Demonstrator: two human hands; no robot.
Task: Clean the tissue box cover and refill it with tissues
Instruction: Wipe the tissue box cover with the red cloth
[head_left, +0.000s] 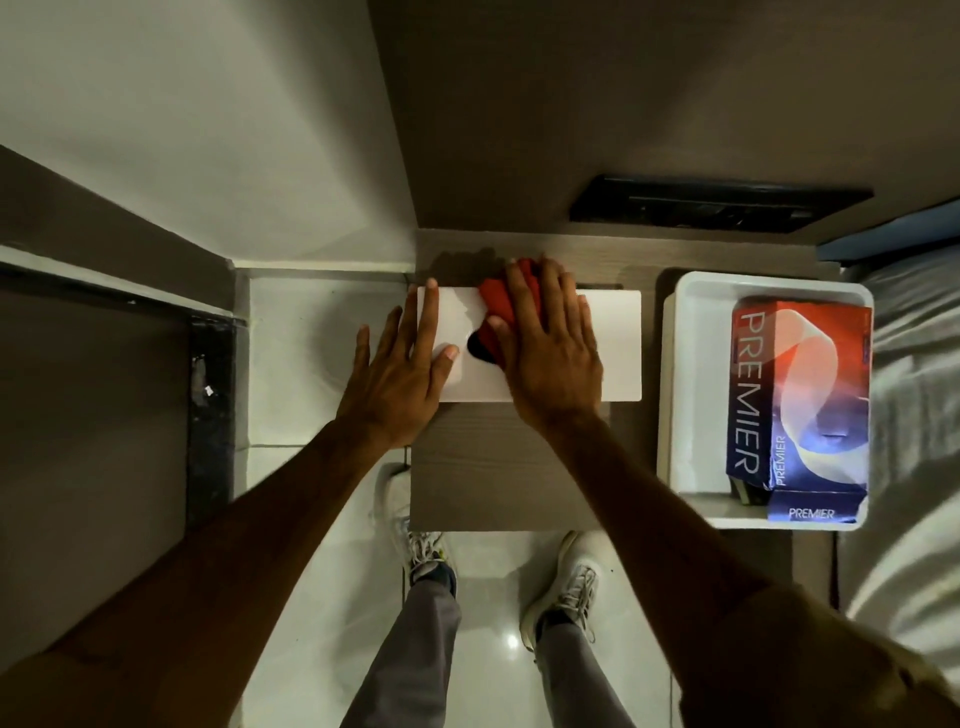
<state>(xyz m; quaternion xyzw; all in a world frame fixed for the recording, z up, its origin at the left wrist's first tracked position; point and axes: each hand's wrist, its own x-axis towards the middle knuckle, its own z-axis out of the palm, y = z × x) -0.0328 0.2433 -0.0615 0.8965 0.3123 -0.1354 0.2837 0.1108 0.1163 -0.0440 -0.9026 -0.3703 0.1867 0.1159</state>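
The white tissue box cover (613, 343) lies flat on the wooden worktop (483, 473) in the middle of the frame, its long side running left to right. The left hand (400, 374) rests on the cover's left end, fingers spread and flat, so its grip is apart and pressing down rather than clamped on anything. The right hand (550, 353) lies palm-down over a red cloth (493, 306) on top of the cover, fingers splayed and flat against the cloth; the grip is apart, pinning the cloth to the surface. A dark opening (478, 351) in the cover's top shows just below the cloth, between the two hands.

At the right of the frame a white tray (691, 374) sits on the worktop, apart from the cover. Inside it lies a red-and-blue tissue pack (800, 395) printed "PREMIER", one end flap torn open. Below the worktop's edge, the person's white shoes (566, 587) stand on a glossy tiled floor (291, 364).
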